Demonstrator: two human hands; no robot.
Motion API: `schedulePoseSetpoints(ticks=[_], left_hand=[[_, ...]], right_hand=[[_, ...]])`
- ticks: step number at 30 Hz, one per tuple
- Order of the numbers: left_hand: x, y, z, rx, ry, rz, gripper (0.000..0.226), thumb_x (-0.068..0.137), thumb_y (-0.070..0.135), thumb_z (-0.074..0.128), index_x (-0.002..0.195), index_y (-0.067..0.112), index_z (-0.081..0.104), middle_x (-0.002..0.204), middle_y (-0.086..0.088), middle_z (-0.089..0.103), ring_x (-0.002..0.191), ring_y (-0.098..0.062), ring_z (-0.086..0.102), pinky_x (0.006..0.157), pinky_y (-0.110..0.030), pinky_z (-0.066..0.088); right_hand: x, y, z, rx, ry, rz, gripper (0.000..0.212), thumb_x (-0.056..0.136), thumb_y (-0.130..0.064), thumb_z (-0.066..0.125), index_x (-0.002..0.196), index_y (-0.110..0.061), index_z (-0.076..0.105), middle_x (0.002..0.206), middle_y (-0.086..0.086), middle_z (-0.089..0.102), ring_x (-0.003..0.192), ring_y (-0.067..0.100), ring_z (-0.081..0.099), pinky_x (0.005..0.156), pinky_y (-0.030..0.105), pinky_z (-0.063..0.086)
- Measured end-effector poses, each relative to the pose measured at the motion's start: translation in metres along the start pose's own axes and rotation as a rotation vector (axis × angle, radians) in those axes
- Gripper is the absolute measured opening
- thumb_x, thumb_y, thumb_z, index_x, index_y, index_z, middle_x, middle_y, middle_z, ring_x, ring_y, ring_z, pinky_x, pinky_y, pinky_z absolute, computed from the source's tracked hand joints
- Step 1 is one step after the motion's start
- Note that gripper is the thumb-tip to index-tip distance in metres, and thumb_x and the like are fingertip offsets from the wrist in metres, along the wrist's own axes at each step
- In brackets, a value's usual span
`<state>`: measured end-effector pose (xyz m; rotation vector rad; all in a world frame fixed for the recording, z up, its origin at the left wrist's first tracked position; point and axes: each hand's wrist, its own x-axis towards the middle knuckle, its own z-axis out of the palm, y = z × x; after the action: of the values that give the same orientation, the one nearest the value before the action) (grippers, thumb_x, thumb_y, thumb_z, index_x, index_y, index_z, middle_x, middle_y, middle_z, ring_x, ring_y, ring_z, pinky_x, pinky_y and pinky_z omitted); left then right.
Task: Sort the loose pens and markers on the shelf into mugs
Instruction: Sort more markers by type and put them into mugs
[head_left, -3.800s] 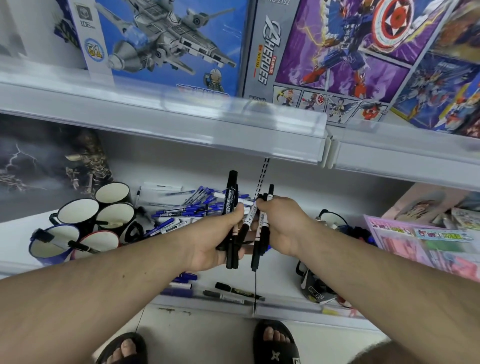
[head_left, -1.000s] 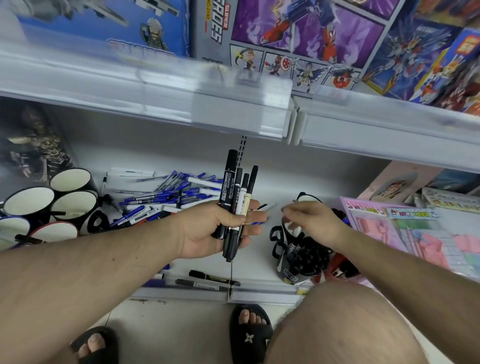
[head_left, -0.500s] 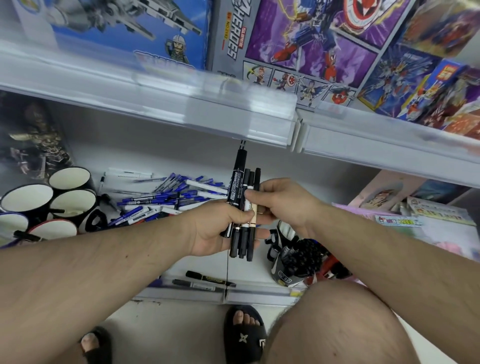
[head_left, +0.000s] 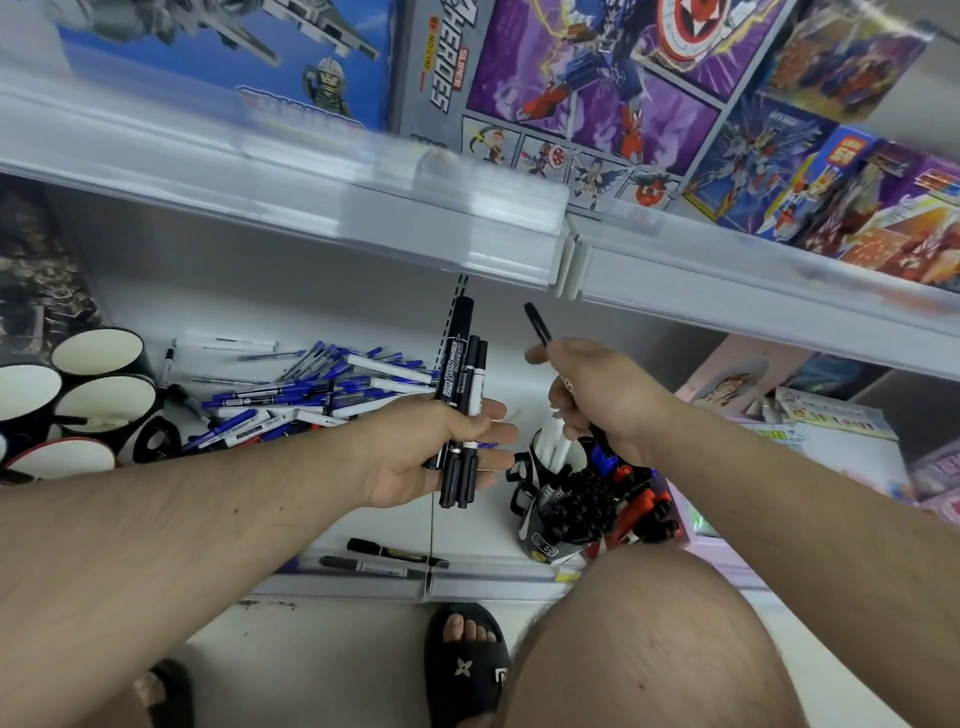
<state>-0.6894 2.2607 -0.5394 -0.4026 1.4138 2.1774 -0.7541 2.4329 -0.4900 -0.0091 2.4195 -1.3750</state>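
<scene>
Below the clear-fronted upper shelf (head_left: 457, 228), your left hand (head_left: 441, 452) holds a bunch of black markers (head_left: 462, 410) upright, thumb and curled fingers wrapped round their middles. Your right hand (head_left: 608, 400) pinches a single black marker (head_left: 537, 325), its tip slanting up and away; how many fingers are on it I cannot tell, as the back of the hand hides them. Just under that hand stands a black mug (head_left: 545, 540) crowded with black-capped markers, with a white mug (head_left: 553, 447) touching behind it. A heap of blue pens (head_left: 311, 400) lies further back on the shelf, empty mugs (head_left: 104, 400) stand at the left, and two loose markers (head_left: 384, 558) rest near the shelf's front lip.

The black mug looks nearly full, so pushing one more in could jam it against the caps or tip the mug towards the edge. Your left-hand bunch is held only at mid-length; loosening it while you watch the right hand could let markers slide out onto the floor.
</scene>
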Motion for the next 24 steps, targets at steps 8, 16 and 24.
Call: schedulePoseSetpoints(ticks=[8, 16, 24], left_hand=[[0.016, -0.016, 0.027, 0.032, -0.003, -0.034, 0.019, 0.098, 0.004, 0.052, 0.104, 0.010, 0.069, 0.095, -0.006, 0.063, 0.086, -0.021, 0.067, 0.075, -0.037, 0.061], [0.030, -0.021, 0.044, 0.008, -0.040, -0.075, 0.021, 0.097, 0.004, 0.054, 0.105, 0.010, 0.072, 0.090, -0.012, 0.058, 0.076, -0.019, 0.062, 0.073, -0.040, 0.062], [-0.004, -0.006, -0.021, -0.029, 0.094, -0.038, 0.022, 0.096, 0.003, 0.055, 0.102, 0.009, 0.075, 0.093, -0.011, 0.062, 0.071, -0.020, 0.063, 0.074, -0.043, 0.061]], right_hand=[[-0.022, 0.054, -0.054, 0.246, -0.079, 0.223, 0.020, 0.105, -0.023, 0.045, 0.119, -0.022, 0.060, 0.068, 0.007, 0.053, 0.049, 0.014, 0.036, 0.045, 0.023, 0.026], [-0.041, 0.074, -0.077, 0.292, -0.072, 0.262, 0.030, 0.099, 0.003, 0.041, 0.122, 0.000, 0.060, 0.072, 0.007, 0.056, 0.055, 0.014, 0.048, 0.045, 0.021, 0.042], [-0.018, 0.036, -0.016, 0.183, -0.227, 0.127, 0.011, 0.093, 0.004, 0.060, 0.099, -0.002, 0.066, 0.074, 0.011, 0.066, 0.056, 0.013, 0.054, 0.053, 0.021, 0.048]])
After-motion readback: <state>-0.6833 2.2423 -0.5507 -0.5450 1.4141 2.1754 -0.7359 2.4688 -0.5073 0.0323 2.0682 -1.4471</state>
